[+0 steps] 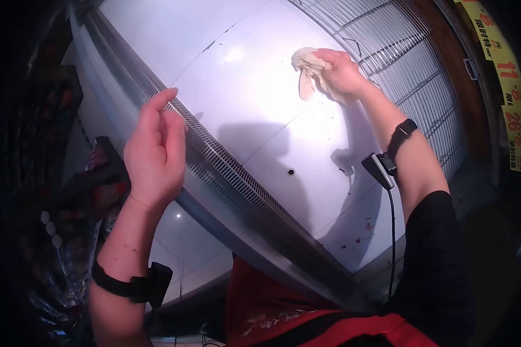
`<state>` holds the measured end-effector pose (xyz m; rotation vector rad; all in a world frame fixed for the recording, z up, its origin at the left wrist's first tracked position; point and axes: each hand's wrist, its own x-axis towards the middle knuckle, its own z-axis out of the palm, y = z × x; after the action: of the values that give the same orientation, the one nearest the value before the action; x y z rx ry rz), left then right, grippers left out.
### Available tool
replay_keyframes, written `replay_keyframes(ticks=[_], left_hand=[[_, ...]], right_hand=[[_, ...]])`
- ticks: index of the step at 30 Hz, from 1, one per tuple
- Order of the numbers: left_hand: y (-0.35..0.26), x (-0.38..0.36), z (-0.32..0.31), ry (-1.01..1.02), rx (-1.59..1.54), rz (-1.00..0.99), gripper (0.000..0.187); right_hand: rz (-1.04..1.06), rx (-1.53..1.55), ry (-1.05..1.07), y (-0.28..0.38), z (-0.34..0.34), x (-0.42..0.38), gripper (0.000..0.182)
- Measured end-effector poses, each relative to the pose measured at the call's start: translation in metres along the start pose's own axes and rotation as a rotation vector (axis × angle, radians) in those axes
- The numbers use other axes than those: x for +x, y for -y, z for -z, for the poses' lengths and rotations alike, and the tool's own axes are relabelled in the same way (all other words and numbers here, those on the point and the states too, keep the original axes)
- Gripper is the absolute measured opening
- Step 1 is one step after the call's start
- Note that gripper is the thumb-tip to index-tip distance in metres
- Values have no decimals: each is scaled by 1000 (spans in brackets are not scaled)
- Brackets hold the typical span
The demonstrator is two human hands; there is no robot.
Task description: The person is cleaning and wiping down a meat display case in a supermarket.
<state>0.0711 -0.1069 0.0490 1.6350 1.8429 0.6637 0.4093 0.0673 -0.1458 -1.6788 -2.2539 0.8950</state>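
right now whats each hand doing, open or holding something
Left hand: open, holding nothing, raised above the vent grille.
Right hand: closed on a crumpled cloth, pressed to the white panel.

A wire rack (399, 52) lies at the far end; yellow price signs (506, 75) hang beside it.
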Motion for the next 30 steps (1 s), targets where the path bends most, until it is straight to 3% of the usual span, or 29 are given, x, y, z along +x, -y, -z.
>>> replay_keyframes(ticks=[3,7,9,13,19,23,26,30], left_hand=[[0,1,-3,-26,12,-2,36],[7,2,-4,-23,26,-73,35],[8,1,-5,-42,8,-50,34],[12,2,-6,-48,26,-74,35],[24,8,-6,-93,104,-143,34],[24,9,-6,-101,140,-141,35],[30,12,-6,-103,135,-147,35],[29,13,-7,-93,124,-139,35]], right_hand=[[135,-258,-61,15,-37,-17,60],[393,-142,277,0,-33,-123,52],[360,-47,405,-21,-35,-193,53],[278,-36,411,-50,-36,-326,44],[150,-7,473,-68,-39,-436,36],[-27,46,483,-83,-36,-482,31],[-293,267,220,-109,-27,-492,28],[-666,80,-17,-119,1,-503,46]])
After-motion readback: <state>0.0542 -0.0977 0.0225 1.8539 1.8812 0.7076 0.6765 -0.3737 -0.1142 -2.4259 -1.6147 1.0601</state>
